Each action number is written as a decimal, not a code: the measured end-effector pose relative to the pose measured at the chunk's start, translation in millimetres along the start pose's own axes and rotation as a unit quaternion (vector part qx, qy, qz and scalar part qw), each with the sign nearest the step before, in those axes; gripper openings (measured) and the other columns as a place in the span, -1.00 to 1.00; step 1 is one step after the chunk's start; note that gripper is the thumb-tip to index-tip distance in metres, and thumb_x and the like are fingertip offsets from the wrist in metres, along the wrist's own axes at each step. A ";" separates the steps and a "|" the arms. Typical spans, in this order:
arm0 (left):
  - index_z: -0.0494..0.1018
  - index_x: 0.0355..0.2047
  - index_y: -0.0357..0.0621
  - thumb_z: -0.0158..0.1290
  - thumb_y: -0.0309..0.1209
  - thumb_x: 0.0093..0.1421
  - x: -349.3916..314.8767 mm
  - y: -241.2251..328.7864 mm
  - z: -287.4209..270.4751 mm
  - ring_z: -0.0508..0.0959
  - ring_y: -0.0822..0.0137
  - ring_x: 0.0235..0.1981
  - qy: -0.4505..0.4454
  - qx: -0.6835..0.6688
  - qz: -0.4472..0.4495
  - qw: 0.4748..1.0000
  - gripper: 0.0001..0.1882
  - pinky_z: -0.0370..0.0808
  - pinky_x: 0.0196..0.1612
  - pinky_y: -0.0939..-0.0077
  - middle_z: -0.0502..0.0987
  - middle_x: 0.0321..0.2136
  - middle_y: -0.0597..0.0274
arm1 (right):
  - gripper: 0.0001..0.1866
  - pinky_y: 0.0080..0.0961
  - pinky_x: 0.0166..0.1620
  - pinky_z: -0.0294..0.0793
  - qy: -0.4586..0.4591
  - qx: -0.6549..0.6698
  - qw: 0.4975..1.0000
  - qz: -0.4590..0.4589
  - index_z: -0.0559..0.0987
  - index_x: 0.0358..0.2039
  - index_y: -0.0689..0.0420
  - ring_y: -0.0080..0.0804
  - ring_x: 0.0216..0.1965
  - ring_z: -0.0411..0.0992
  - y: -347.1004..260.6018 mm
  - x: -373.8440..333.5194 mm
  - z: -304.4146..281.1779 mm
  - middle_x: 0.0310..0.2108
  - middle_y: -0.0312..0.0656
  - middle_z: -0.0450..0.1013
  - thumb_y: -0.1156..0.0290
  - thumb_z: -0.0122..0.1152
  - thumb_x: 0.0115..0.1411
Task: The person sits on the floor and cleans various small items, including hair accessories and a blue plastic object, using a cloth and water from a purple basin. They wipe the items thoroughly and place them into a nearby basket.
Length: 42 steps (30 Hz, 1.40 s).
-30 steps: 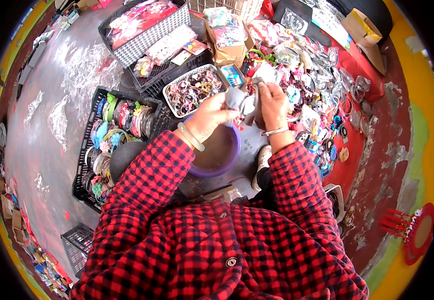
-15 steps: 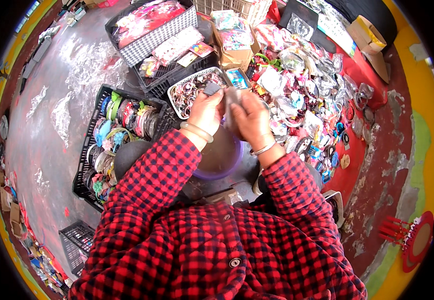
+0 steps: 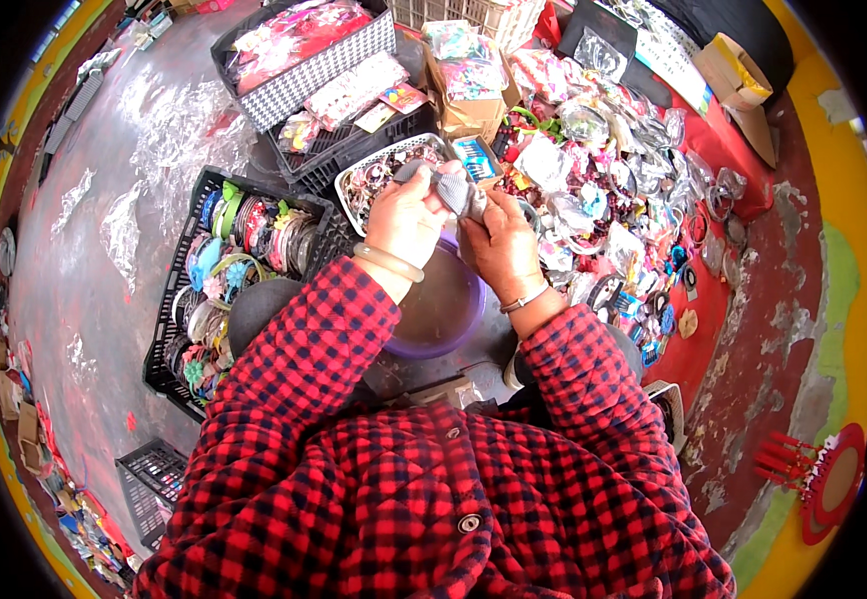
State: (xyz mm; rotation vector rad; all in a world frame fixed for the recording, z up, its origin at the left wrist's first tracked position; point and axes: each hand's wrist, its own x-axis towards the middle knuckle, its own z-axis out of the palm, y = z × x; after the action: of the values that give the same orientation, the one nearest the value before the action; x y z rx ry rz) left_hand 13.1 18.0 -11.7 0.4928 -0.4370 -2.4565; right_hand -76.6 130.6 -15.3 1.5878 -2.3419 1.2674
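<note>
A grey, finely ribbed piece of cloth [image 3: 455, 193] is stretched between my two hands, over the far side of a purple-rimmed basin [image 3: 431, 352]. My left hand [image 3: 399, 225] is closed on its left part, with some grey showing past the thumb. Fingers of my right hand [image 3: 505, 248] pinch the bunched right end. What exact kind of article it is, I cannot make out. Just beyond my left hand stands a white basket [image 3: 343, 190] full of small mixed hair accessories. A small box of blue items [image 3: 473, 158] lies past the cloth.
On the left, a black crate [image 3: 161, 361] holds headbands in several colours. Stacked crates [image 3: 328, 75] and a cardboard box [image 3: 470, 118] of packets stand ahead. A large heap of accessories and plastic bags [image 3: 603, 200] spreads over red cloth on the right.
The grey cloth, blurred before, now lies stretched between both hands. My right hand has turned and dropped slightly, and my left hand has shifted a little left.
</note>
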 end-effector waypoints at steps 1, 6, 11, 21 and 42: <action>0.30 -0.16 -0.32 -0.21 -0.42 0.26 -2.4 5.3 6.2 0.47 0.18 -0.17 -0.011 -0.007 0.000 1.000 -0.77 0.41 -0.09 0.25 0.46 -0.21 0.02 | -0.75 -0.34 -0.24 0.42 0.016 0.006 1.000 -0.010 0.47 -0.35 0.27 -0.02 -0.30 0.40 2.0 0.7 0.1 -0.29 0.01 0.39 0.45 0.22 -0.06; 0.29 -0.13 -0.38 -0.23 -0.40 0.27 4.4 15.4 -1.7 0.47 0.15 -0.15 -0.013 -0.015 0.017 1.000 -0.72 0.39 -0.04 0.17 0.46 -0.20 0.01 | -0.83 -0.46 -0.38 0.39 -0.007 0.139 0.966 0.220 0.47 -0.43 0.27 -0.31 -0.47 0.42 14.3 9.0 -9.6 -0.48 -0.11 0.42 0.46 0.21 -0.02; 0.33 -0.24 -0.33 -0.17 -0.44 0.24 7.4 17.3 -7.4 0.44 0.16 -0.12 -0.006 -0.009 0.074 0.997 -0.81 0.37 0.03 0.21 0.43 -0.21 -0.02 | -0.82 -0.70 -0.42 0.37 0.014 0.455 0.828 0.327 0.49 -0.31 0.24 -0.65 -0.48 0.36 23.6 16.1 -20.3 -0.45 -0.30 0.46 0.44 0.16 0.09; 0.33 -0.18 -0.18 -0.09 -0.42 0.20 5.1 2.1 -5.9 0.48 0.23 -0.21 -0.084 -0.028 -0.038 0.995 -0.80 0.42 -0.08 0.32 0.49 -0.32 0.14 | -0.75 -0.58 -0.37 0.39 -0.113 0.341 0.904 0.233 0.48 -0.28 0.24 -0.60 -0.45 0.37 2.0 7.4 -16.2 -0.47 -0.28 0.46 0.39 0.19 0.05; 0.37 -0.19 -0.29 -0.07 -0.46 0.16 -88.8 160.4 5.5 0.49 0.37 -0.31 -0.082 0.278 0.224 0.931 -0.78 0.41 -0.20 0.52 0.48 -0.36 0.19 | -0.82 -0.72 -0.29 0.33 -0.058 0.295 0.931 0.208 0.52 -0.29 0.24 -0.69 -0.37 0.32 58.6 -3.5 -7.1 -0.41 -0.38 0.45 0.56 0.17 0.05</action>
State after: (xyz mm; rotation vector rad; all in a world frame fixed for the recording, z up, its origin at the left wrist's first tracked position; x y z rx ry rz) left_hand 155.5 -51.0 81.0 0.3555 -1.1917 -1.9147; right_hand -124.1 146.1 -47.1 1.3275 -2.6218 2.1972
